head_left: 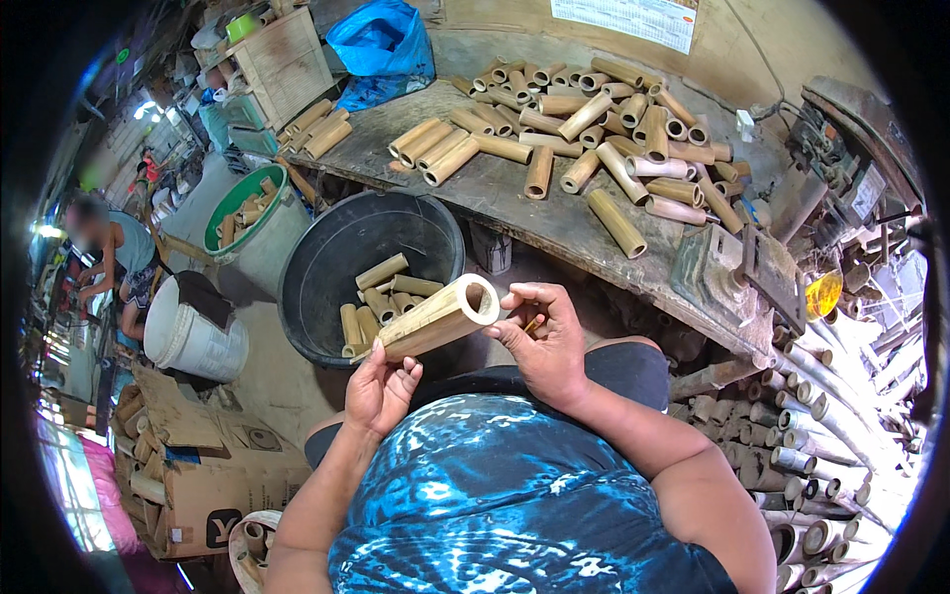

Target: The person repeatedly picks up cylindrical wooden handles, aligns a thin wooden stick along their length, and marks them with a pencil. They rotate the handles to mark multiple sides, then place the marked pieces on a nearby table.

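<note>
Cluttered workshop. Worn grey workbench [495, 193] carries a loose pile of cut bamboo tubes [604, 119]; black tub [327, 257] below holds more. Blue plastic bag [381, 45] at bench rear; white printed sheet [628, 18] on wall; brown cardboard box [213, 480] lower left. Left hand [379, 391] grasps bamboo section [435, 319] over lap; right hand [544, 342] pinches its open end.

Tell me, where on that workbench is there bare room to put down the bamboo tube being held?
The workbench is bare along its near edge, between the row of four tubes and the lone long tube. The back right is crowded by the bamboo pile. The black tub has room on its left. Both the left hand and right hand hold the bamboo tube.
</note>
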`<action>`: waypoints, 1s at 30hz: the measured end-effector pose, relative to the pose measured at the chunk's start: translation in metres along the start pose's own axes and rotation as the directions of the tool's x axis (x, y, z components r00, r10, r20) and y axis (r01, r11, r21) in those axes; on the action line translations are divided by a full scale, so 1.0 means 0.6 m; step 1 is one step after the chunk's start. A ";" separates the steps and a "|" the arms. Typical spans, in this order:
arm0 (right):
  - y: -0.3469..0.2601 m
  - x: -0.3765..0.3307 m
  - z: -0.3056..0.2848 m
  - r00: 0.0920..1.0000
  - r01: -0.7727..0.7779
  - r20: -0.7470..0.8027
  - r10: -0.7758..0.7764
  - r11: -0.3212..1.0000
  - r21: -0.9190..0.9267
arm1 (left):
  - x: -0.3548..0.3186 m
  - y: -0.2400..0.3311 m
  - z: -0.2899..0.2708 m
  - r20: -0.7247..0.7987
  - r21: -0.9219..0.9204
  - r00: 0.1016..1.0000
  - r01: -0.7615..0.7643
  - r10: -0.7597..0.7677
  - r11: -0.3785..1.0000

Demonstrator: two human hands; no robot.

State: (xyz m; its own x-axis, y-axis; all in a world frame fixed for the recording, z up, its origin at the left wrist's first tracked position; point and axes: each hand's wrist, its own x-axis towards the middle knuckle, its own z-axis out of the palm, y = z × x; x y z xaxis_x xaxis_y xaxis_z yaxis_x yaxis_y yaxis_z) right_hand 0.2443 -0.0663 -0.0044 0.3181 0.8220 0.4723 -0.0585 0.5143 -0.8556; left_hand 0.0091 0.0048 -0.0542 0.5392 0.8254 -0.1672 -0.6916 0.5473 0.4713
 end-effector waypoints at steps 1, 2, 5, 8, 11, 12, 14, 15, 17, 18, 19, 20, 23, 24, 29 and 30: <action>-0.001 -0.002 -0.002 1.000 -0.001 0.012 0.001 1.000 -0.014 | -0.001 0.000 -0.001 0.004 -0.019 1.000 0.017 -0.017 1.000; 0.000 -0.004 -0.001 1.000 -0.005 0.005 0.005 0.999 0.040 | -0.001 0.000 -0.002 0.010 -0.043 0.999 0.038 -0.038 0.998; -0.004 -0.002 -0.006 0.991 0.109 0.091 -0.097 0.985 -0.136 | -0.001 -0.001 -0.005 0.002 -0.053 0.998 0.067 -0.067 0.996; -0.013 0.008 -0.004 0.969 0.226 0.135 -0.209 0.966 -0.127 | 0.001 -0.002 -0.010 -0.005 -0.079 0.995 0.102 -0.103 0.992; -0.032 0.012 -0.002 0.928 0.347 0.262 -0.264 0.869 -0.352 | 0.003 -0.003 -0.012 -0.006 -0.097 0.989 0.145 -0.146 0.985; -0.037 0.013 -0.001 0.942 0.307 0.249 -0.223 0.873 -0.379 | 0.002 -0.002 -0.011 -0.021 -0.078 0.992 0.124 -0.126 0.989; -0.040 0.014 -0.004 0.964 0.226 0.230 -0.134 0.869 -0.441 | 0.000 -0.003 -0.003 -0.044 -0.040 0.995 0.087 -0.089 0.995; -0.037 0.016 -0.007 0.975 0.169 0.201 -0.090 0.892 -0.419 | 0.000 -0.004 0.004 -0.056 0.012 0.998 0.022 -0.021 1.000; -0.019 0.023 -0.014 0.985 0.035 0.169 0.030 0.928 -0.370 | -0.006 -0.004 0.020 -0.102 0.121 0.988 -0.106 0.118 0.987; -0.007 0.024 -0.019 0.965 -0.170 0.138 0.223 0.933 -0.317 | -0.008 -0.003 0.028 -0.068 0.223 0.977 -0.182 0.201 0.958; 0.003 0.023 -0.029 0.943 -0.244 0.187 0.275 0.955 -0.169 | -0.010 -0.002 0.036 -0.044 0.269 0.967 -0.231 0.252 0.935; 0.017 0.023 -0.032 0.925 -0.345 0.137 0.355 0.934 -0.090 | -0.012 0.000 0.043 -0.033 0.317 0.951 -0.283 0.309 0.905; 0.055 0.026 -0.043 0.885 -0.462 0.071 0.460 0.852 0.244 | -0.012 0.014 0.054 0.013 0.327 0.899 -0.418 0.438 0.848; 0.063 0.029 -0.051 0.876 -0.466 0.053 0.480 0.812 0.351 | -0.013 0.023 0.053 -0.027 0.327 0.879 -0.442 0.476 0.835; 0.089 0.038 -0.094 0.746 -0.618 0.245 0.619 0.509 0.599 | -0.021 0.069 0.039 -0.215 0.149 0.867 -0.426 0.450 0.892; 0.093 0.038 -0.098 0.717 -0.646 0.294 0.632 0.443 0.622 | -0.024 0.074 0.037 -0.192 0.137 0.879 -0.417 0.437 0.899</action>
State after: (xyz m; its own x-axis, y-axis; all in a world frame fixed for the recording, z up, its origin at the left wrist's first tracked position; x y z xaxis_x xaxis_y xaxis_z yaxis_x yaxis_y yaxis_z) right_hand 0.3041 -0.0329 -0.0539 -0.0872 0.9863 -0.1398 -0.8196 -0.1508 -0.5527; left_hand -0.0186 0.0144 -0.0117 0.0794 0.9910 -0.1077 -0.7803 0.1290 0.6120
